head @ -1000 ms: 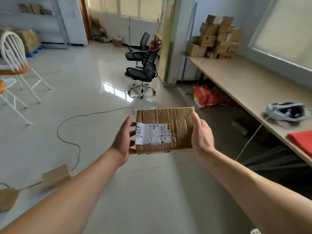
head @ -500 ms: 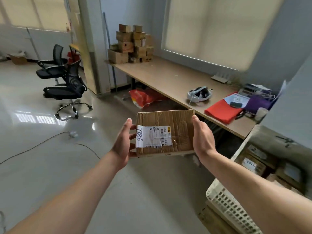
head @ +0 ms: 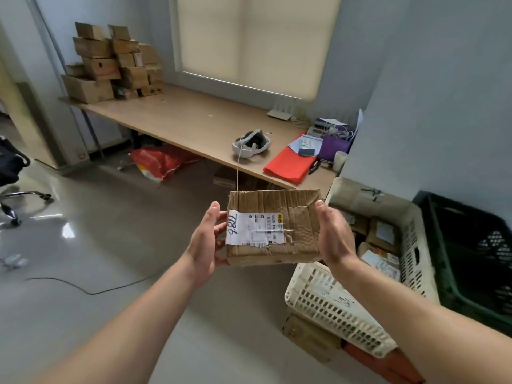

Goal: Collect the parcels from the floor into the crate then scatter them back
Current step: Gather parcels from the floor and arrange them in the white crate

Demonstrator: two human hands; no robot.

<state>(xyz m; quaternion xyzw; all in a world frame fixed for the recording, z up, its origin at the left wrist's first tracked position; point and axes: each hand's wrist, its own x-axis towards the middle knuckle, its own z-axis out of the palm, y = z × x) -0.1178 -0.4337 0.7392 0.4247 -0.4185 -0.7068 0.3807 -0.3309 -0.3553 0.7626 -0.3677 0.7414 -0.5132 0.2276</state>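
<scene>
Item under inspection: a flat brown cardboard parcel (head: 273,227) with a white shipping label on its top face, the left end of the label bearing handwritten dark ink. I observe it held in the air at mid-frame, roughly level, above the glossy pale floor (head: 110,231) and just left of the crate. In my view its lower right corner overlaps the crate's near rim.

The left hand (head: 206,242) grips the parcel's left edge, with the thumb up along the corner and the fingers curled in under the side. The right hand (head: 333,234) clasps the right edge with the palm against it. Its fingers pass beneath the cardboard and are hidden from me.

The cream perforated plastic crate (head: 332,303) sits at lower right. Several labelled packages (head: 382,259) lie inside it. A dark green plastic crate (head: 471,259) stands just beside it on the right, and a brown carton (head: 310,333) shows at its near lower corner.

Beyond, a long wooden table (head: 180,120) runs along the wall. It carries:
- a stack of cardboard boxes (head: 110,65) at the far end;
- a white headset (head: 250,142);
- a red sheet (head: 291,164);
- a purple bag (head: 333,144).

An orange-red plastic sack (head: 160,162) lies under the table. A black cable (head: 83,288) trails across the floor at left.
</scene>
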